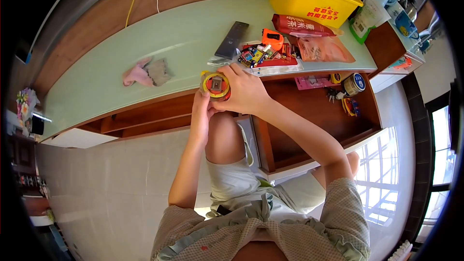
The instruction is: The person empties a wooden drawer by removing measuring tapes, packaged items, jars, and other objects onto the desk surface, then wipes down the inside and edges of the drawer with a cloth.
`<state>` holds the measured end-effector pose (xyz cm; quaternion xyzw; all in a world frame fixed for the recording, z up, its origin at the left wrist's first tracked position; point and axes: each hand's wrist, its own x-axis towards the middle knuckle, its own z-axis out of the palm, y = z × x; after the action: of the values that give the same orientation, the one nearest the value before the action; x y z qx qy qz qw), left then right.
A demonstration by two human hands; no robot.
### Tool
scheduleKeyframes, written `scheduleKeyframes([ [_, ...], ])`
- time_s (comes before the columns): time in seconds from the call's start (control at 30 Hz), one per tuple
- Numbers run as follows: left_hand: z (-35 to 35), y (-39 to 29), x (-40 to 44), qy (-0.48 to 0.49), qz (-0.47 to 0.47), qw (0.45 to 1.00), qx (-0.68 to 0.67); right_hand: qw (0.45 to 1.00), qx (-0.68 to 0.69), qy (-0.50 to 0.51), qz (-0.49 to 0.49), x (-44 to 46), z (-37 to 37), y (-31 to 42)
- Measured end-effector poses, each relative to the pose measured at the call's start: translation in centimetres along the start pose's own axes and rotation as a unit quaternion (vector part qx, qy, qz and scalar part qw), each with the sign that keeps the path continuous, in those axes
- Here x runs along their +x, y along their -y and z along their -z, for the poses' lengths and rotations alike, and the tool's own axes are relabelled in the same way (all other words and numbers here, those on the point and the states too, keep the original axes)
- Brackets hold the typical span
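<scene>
Between my two hands is a round tape measure (216,85) with a yellow rim and a square metal clip on its face. My right hand (245,91) curls around its right and far side. Fingers of my left hand (201,108) press on it from the near left. It is held just over the front edge of the cabinet top (188,43). Beyond my right hand lie an orange tape measure (273,39), a pile of small batteries (263,54) and a dark flat box (232,39). A pink and grey cloth (147,72) lies to the left.
An open drawer (309,128) extends at the right, with a round tin (354,83) and keys (331,94) inside. A yellow tub (309,0), a red packet (302,25) and a pink pouch (325,50) stand or lie at the back right. My knee is below my hands.
</scene>
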<state>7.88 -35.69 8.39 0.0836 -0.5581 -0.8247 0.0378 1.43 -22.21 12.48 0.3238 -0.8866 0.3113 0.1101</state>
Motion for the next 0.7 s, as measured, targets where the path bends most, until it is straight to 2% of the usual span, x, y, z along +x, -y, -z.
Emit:
scheduleKeyframes([
  [0.1,-0.1,0.0,0.6,-0.006,-0.064,0.998,0.018,0.999,-0.04,0.026,-0.023,0.9,0.0,0.1],
  [0.2,-0.4,-1.1,0.5,-0.008,-0.079,0.991,0.105,0.995,-0.074,0.047,-0.04,1.7,0.1,0.1],
  [0.43,0.8,-1.5,2.8,-0.016,-0.05,0.974,0.222,0.988,-0.129,0.08,-0.042,3.8,-0.9,0.1],
  [0.53,0.5,-2.4,3.2,-0.047,-0.019,0.946,0.321,0.986,-0.147,0.077,-0.033,4.7,-1.8,-0.3],
  [0.7,0.6,-2.7,4.3,-0.056,-0.043,0.909,0.412,0.984,-0.169,0.058,-0.025,5.7,-2.6,-0.8],
])
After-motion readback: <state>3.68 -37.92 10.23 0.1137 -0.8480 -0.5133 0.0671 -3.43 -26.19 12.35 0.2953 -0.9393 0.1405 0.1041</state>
